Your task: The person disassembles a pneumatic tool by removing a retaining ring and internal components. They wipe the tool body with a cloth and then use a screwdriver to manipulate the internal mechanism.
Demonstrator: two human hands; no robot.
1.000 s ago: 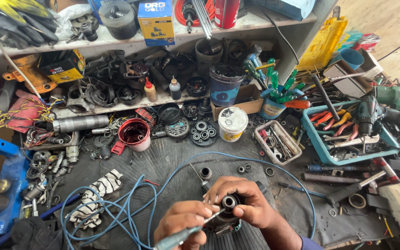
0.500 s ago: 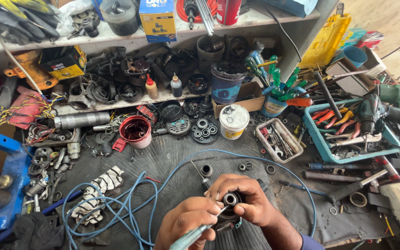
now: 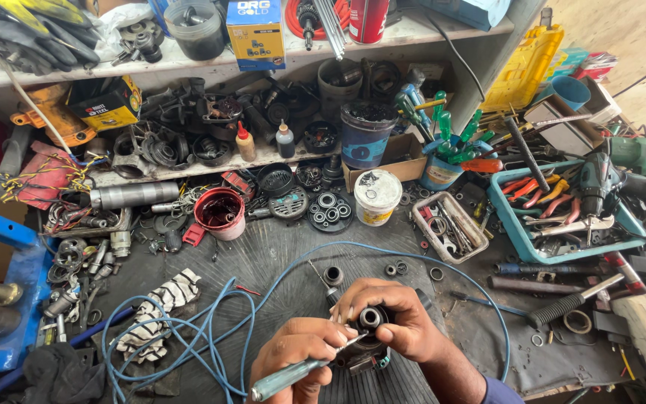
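- Black rubber matting is covering the bench (image 3: 263, 254), cluttered with parts beneath a packed shelf.
- Blue cable (image 3: 188, 344) is looping across the mat, left of the hands.
- Right hand (image 3: 401, 318) is closing its grip around a dark motor part (image 3: 364, 340), low at centre.
- Left hand (image 3: 297, 355) is gripping a green-handled screwdriver (image 3: 293, 374), its tip touching the part.

Greasy metal motor part (image 3: 364, 340); translucent plastic screwdriver handle (image 3: 282, 379); ribbed rubber mat (image 3: 263, 258).
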